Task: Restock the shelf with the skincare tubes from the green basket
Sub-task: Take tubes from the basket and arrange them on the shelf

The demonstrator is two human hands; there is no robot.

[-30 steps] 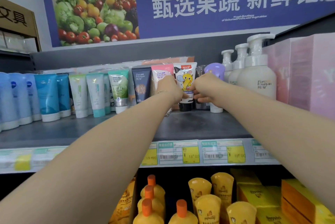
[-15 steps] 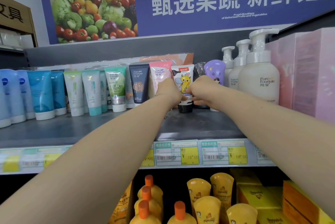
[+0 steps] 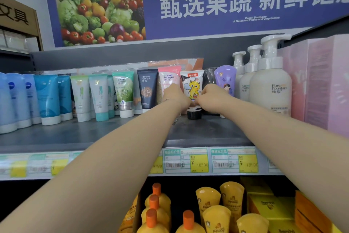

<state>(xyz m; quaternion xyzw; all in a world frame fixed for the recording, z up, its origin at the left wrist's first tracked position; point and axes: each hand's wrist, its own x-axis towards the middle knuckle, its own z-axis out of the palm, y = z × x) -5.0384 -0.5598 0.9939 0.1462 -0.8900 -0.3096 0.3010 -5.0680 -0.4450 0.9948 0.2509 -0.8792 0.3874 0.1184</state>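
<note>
Grey shelf [image 3: 75, 138] boards carry the row. Past the near edge both hands reach in, the left hand [image 3: 176, 95] and right hand [image 3: 213, 95] pinching the lower body of the white tube [image 3: 192, 81] from either side. It stands on its black cap [image 3: 194, 114] between the pink tube [image 3: 169, 76] and the purple tube [image 3: 225, 78]. To do this well, I'd turn the picture forward, check the cap sits flat, then release one side at a time. Since a second ago the hold is unchanged and the tube has barely shifted.
</note>
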